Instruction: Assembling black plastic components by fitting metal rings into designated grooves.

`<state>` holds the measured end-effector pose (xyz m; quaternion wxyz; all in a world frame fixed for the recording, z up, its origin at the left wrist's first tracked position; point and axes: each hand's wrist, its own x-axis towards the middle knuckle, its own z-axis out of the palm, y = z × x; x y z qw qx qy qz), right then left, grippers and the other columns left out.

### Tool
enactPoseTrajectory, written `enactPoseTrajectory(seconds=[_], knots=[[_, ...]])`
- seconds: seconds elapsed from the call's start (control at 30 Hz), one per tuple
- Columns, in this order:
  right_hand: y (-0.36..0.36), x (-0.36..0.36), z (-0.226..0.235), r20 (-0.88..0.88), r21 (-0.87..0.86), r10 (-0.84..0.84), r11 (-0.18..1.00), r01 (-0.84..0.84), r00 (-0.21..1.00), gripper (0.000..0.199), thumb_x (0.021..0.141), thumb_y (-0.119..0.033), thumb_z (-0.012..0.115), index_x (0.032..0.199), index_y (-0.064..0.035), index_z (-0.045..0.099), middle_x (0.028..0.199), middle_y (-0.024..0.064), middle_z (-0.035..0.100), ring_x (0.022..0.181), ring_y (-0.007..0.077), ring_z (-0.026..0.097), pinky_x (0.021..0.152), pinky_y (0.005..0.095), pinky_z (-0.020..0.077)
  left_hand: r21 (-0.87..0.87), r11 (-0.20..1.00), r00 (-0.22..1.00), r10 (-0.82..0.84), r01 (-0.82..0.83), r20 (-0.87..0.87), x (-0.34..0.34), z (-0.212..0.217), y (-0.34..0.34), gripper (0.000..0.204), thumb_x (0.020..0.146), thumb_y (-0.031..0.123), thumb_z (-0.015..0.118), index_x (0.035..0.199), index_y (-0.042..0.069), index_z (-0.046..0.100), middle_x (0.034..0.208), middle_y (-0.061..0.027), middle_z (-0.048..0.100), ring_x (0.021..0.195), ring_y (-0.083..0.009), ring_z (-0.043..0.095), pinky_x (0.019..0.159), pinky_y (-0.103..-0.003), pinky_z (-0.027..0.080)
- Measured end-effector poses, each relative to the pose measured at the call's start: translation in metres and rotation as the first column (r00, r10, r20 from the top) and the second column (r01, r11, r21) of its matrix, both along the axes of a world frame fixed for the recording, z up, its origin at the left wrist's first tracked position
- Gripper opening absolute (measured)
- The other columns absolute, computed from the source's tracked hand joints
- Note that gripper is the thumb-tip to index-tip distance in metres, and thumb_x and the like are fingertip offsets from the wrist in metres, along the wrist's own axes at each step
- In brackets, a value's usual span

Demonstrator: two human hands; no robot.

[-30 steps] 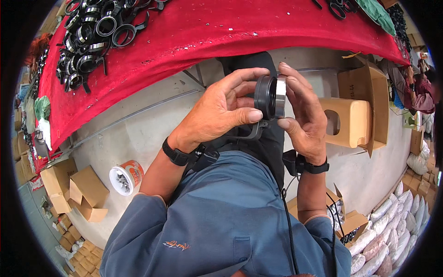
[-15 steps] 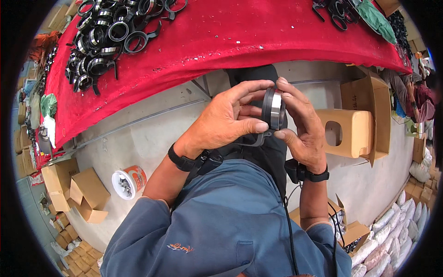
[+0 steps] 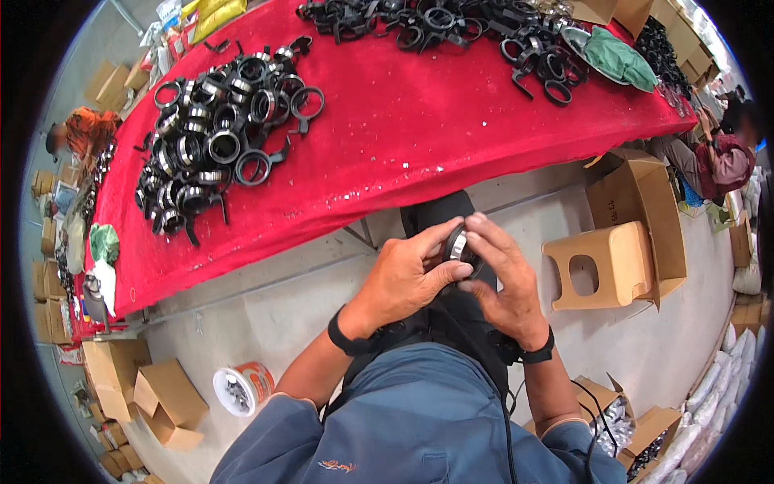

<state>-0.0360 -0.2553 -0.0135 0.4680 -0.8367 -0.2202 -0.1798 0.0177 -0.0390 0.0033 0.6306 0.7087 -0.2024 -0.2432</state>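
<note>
Both of my hands close around one black and silver ring-shaped part (image 3: 459, 244) in front of my chest, below the table's near edge. My left hand (image 3: 403, 278) grips it from the left with thumb and fingers. My right hand (image 3: 506, 278) covers it from the right, fingertips on its rim. Most of the part is hidden by my fingers. A pile of similar black and silver rings with handles (image 3: 214, 145) lies on the red tablecloth (image 3: 419, 137) at the left, and a second pile (image 3: 451, 24) lies along the far edge.
A tan plastic stool (image 3: 601, 262) and an open cardboard box (image 3: 645, 202) stand on the floor at right. A small orange tub (image 3: 242, 387) and flattened cartons (image 3: 153, 395) sit at lower left. Other people are at the far left (image 3: 81, 133) and right (image 3: 726, 157). A green cloth (image 3: 617, 56) lies on the table.
My hands with the ring part have dropped lower and farther from the camera, and the view has tilted up so more of the red table and its ring piles shows.
</note>
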Motion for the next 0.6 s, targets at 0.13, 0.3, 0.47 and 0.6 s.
enactPoseTrajectory(seconds=[0.13,0.3,0.47,0.6], knots=[[0.000,-0.001,-0.001,-0.249,0.434,0.049,0.899,0.066,0.967,0.056,0.096,-0.018,0.078,0.146,0.0021,0.060,0.148,0.0208,0.063,0.143,0.0326,0.059,0.119,0.0434,0.0472,0.134,0.990,0.978,0.016,-0.044,0.208,-0.003,0.003,-0.004,0.048,0.102,0.013,0.074,0.145,-0.004,0.062,0.119,-0.0194,0.078,0.106,-0.0211,0.077,0.094,-0.033,0.060],[0.013,0.020,-0.012,-0.352,0.415,-0.292,0.803,0.428,0.889,0.035,0.110,-0.028,0.065,0.090,0.0009,0.064,0.084,0.0098,0.063,0.078,0.0171,0.058,0.072,0.0333,0.0474,0.067,0.998,0.909,-0.029,0.001,0.416,-0.009,-0.001,-0.012,0.041,0.102,0.018,0.075,0.137,-0.002,0.068,0.108,-0.0150,0.075,0.099,-0.0191,0.071,0.082,-0.035,0.058],[0.034,0.036,-0.013,-0.270,0.421,-0.466,0.730,0.538,0.843,0.049,0.111,-0.028,0.065,0.073,-0.0003,0.049,0.065,0.0062,0.049,0.061,0.0145,0.043,0.056,0.0364,0.0376,-0.061,0.943,0.782,0.305,-0.326,0.543,-0.018,-0.012,-0.035,0.029,0.104,0.027,0.073,0.115,0.000,0.074,0.088,-0.0146,0.065,0.078,-0.0290,0.065,0.069,-0.038,0.052],[0.045,0.044,-0.013,-0.267,0.430,-0.520,0.690,0.583,0.811,0.048,0.111,-0.028,0.064,0.073,-0.0015,0.051,0.064,0.0029,0.048,0.062,0.0104,0.042,0.055,0.0336,0.0363,-0.117,0.839,0.573,0.458,-0.532,0.679,-0.010,-0.020,-0.047,0.033,0.108,0.030,0.067,0.090,0.002,0.071,0.077,-0.0144,0.058,0.065,-0.0339,0.059,0.059,-0.043,0.047]])
